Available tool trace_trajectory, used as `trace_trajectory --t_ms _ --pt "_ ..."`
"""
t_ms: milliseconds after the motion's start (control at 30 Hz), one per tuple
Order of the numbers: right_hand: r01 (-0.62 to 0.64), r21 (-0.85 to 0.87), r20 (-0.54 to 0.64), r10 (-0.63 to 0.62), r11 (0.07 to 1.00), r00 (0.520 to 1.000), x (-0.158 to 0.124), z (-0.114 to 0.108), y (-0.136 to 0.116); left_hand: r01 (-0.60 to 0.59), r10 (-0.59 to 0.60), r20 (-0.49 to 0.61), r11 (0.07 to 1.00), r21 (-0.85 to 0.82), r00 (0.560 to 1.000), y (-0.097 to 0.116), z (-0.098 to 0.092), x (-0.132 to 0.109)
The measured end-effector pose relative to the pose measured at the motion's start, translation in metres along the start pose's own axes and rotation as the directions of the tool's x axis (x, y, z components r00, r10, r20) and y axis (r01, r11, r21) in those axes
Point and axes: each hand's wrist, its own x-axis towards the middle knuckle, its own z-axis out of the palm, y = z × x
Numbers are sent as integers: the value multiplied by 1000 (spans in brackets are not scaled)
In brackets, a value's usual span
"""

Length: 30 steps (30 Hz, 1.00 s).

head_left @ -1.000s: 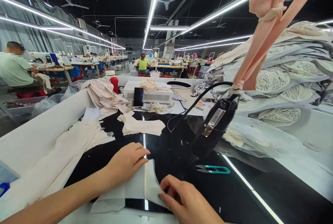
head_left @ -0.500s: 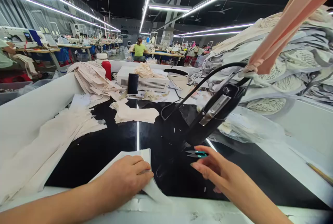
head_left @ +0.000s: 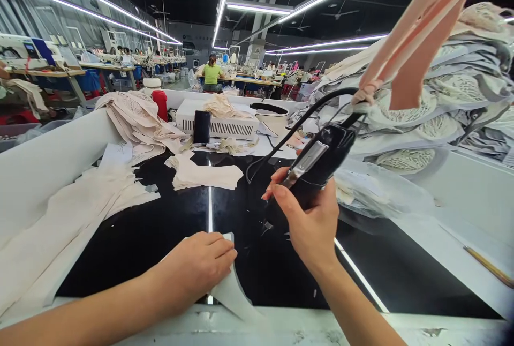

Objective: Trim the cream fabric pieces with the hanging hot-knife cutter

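My left hand [head_left: 201,265] is closed over a pale fabric piece [head_left: 233,292] at the near edge of the black tabletop; much of the cloth is under the hand. My right hand [head_left: 311,223] wraps around a black corded hand tool [head_left: 335,148] with a metal lever on its side. The tool hangs tilted from a knotted pink fabric strip [head_left: 391,62], its lower end partly hidden by my fingers. Small metal blade tips of thread snips [head_left: 287,236] show beside my right hand, which hides the remainder.
Pale fabric pieces lie in a stack [head_left: 206,174] and along the left side [head_left: 68,217]. A white vented box [head_left: 233,127], a phone [head_left: 202,126] and a round container [head_left: 271,121] stand behind. Piled garment parts [head_left: 433,99] rise at right, near a plastic bag [head_left: 381,190].
My right hand has moved up and left from beside the snips and closed around the hanging tool. The left hand stays on the cloth.
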Motion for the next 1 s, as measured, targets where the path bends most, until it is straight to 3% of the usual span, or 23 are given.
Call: trace_trajectory --t_ms 167,333,767,1000 --pt "-3 134 -29 7 991 1000 -7 19 8 19 -17 -18 995 95 1000 9 9 -8" --pt "-14 269 -19 20 963 1000 -8 33 19 -32 43 -54 982 185 998 15 10 -11" --pt "-86 352 5 90 932 996 -11 42 16 47 -23 -156 987 152 987 22 14 -11" --pt "-104 368 10 108 924 994 -12 43 15 9 -5 -34 990 143 999 20 15 -14"
